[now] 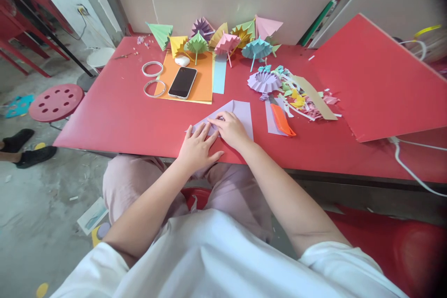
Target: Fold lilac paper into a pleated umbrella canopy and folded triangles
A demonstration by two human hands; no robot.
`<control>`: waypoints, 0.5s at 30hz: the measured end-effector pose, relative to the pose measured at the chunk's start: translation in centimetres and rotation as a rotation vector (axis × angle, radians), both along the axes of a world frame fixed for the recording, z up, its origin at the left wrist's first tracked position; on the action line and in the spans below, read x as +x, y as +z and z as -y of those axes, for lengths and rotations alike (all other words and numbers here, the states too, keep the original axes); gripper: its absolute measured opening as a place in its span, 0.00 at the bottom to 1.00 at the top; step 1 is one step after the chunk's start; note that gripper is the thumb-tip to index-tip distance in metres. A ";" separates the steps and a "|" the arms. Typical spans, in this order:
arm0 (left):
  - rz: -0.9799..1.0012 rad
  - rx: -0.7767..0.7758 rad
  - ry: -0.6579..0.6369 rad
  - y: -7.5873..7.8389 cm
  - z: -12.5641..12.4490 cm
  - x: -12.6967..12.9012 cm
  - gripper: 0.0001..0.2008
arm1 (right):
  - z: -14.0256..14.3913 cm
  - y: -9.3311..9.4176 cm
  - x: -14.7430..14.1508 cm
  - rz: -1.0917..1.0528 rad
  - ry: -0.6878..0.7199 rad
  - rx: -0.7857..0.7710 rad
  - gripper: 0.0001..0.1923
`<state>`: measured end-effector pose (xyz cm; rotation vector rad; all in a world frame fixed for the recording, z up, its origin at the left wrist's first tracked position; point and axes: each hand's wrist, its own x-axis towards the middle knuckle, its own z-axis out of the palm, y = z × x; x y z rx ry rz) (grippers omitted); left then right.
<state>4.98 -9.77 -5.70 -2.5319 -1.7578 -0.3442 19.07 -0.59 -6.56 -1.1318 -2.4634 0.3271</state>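
Note:
A lilac sheet of paper [243,114], with one corner folded over into a slanted edge, lies on the red table [115,116] in front of me. My left hand [198,149] rests flat on its near left part, fingers spread. My right hand [228,128] presses on the fold, its fingers bent and close together and its fingertips near those of the left. Part of the paper is hidden under both hands. To the right, an orange ridged tool [282,120] lies on a lilac strip [270,116].
Folded paper umbrellas, among them a blue one [256,50] and a lilac one [264,82], stand along the back. A phone [182,82] lies on orange sheets [206,77], beside two white rings [152,69]. Paper scraps [310,100] and a red board [380,79] are at right.

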 end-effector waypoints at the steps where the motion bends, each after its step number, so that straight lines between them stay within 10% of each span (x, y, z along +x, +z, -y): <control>1: 0.001 -0.001 -0.001 0.0 0.0 0.0 0.29 | 0.0 0.0 -0.1 0.007 -0.007 -0.011 0.21; 15: 0.002 -0.015 -0.011 0.2 0.0 0.0 0.29 | -0.2 0.9 -0.4 0.238 0.082 -0.068 0.19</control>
